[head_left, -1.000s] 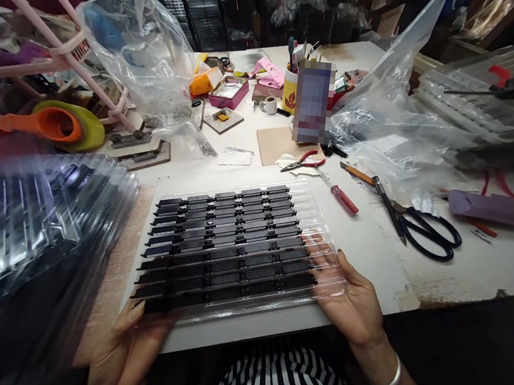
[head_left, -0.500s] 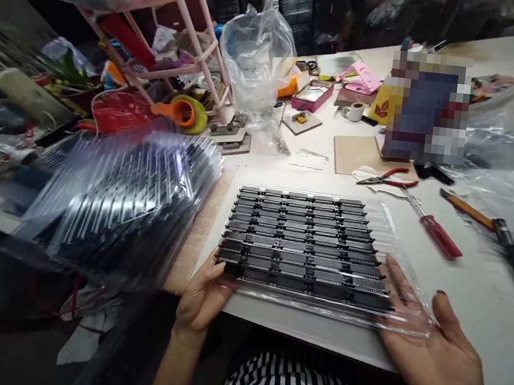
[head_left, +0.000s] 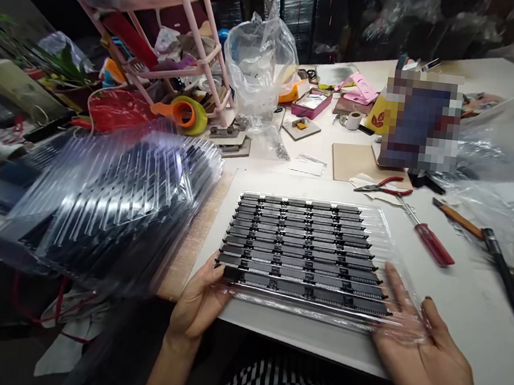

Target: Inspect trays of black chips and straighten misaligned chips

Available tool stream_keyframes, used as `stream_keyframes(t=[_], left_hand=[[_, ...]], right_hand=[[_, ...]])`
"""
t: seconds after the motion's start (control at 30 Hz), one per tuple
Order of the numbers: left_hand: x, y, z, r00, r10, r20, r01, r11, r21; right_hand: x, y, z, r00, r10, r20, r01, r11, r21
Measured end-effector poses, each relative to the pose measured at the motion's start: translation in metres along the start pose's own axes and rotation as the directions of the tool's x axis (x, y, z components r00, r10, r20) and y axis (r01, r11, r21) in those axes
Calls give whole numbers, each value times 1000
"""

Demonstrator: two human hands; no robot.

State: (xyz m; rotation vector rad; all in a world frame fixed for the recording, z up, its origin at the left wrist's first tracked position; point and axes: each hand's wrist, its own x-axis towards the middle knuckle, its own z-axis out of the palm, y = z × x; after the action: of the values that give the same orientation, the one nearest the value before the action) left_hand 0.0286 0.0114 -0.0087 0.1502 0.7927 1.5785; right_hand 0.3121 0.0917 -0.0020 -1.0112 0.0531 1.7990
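Note:
A clear plastic tray point(head_left: 384, 224) filled with rows of black comb-edged strips point(head_left: 297, 246) is held low over the front of the white table. My left hand point(head_left: 200, 300) grips its near left corner, thumb on top and fingers underneath. Under the near right corner lies my right hand point(head_left: 423, 357), palm up, with its fingers beneath the clear plastic and its thumb raised beside the edge. To the left is a stack of similar clear trays point(head_left: 113, 202), also with dark contents.
Red-handled pliers point(head_left: 384, 186), a red screwdriver point(head_left: 433, 243) and a hammer point(head_left: 501, 267) lie on the right. A tan board point(head_left: 365, 164) is behind the tray. A pink rack point(head_left: 202, 52) and a clear plastic bag point(head_left: 259, 64) stand at the back left.
The tray and both hands have shifted slightly down in view, with my right hand also a little left. Both hands keep their places at the tray's corners.

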Motion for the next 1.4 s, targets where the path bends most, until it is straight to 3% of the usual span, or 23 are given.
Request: stream_keyframes(t=[0.23, 0.5, 0.67, 0.9, 1.27, 1.4], left_hand=[[-2, -1, 2, 1000, 14, -2, -14, 999, 29], [3, 0, 0, 999, -30, -42, 24, 992, -127], [3, 0, -3, 1000, -16, -19, 13, 990, -142], [0, 1, -3, 996, 31, -87, -37, 997, -63], [4, 3, 1, 971, 22, -240, -27, 999, -17], [4, 5, -8, 973, 2, -229, 1, 1000, 12]], right_hand=[[3, 5, -10, 997, 32, 67, -28, 997, -72], [10, -7, -25, 991, 107, 75, -95, 985, -143], [10, -7, -23, 989, 120, 87, -110, 987, -115], [6, -6, -13, 991, 108, 83, -102, 992, -67], [5, -7, -11, 953, 152, 262, -159, 987, 6], [5, -8, -11, 939, 143, 313, -157, 987, 21]])
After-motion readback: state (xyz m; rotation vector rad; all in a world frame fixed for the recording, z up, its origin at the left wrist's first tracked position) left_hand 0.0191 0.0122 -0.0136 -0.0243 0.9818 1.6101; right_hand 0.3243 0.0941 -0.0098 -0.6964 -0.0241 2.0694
